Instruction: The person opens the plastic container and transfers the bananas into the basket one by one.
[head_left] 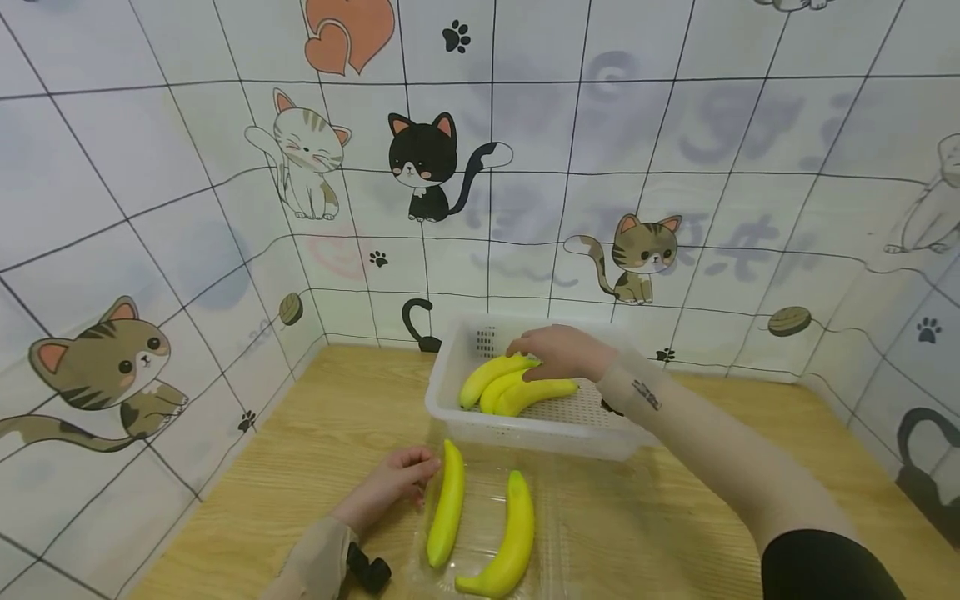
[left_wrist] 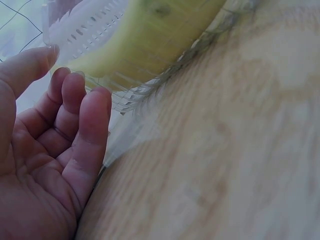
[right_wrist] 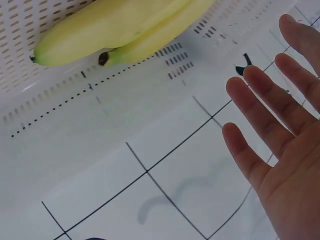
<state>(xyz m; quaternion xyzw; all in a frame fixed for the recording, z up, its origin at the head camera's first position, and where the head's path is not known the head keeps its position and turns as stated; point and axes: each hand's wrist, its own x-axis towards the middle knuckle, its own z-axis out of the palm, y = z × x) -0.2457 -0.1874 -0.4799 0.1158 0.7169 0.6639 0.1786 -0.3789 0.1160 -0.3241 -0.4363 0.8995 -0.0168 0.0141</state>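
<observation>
In the head view my right hand (head_left: 562, 348) is over the white perforated basket (head_left: 525, 430), above several yellow bananas (head_left: 532, 397). The right wrist view has the fingers of this hand spread and nearly straight, holding nothing, apart from the bananas (right_wrist: 100, 32). My left hand (head_left: 399, 482) is at the left side of a clear plastic container (head_left: 486, 492). Its thumb and bent fingers pinch the container's rim near the far left corner. Two bananas lie in that container, one on the left (head_left: 447, 508), one curved on the right (head_left: 517, 537).
The basket stands at the back of a wooden table (head_left: 360, 392), against a wall (head_left: 540, 208) covered with cat drawings. The clear container lies in front of it. A black wrist mount (head_left: 367, 571) is on my left wrist, close to the container.
</observation>
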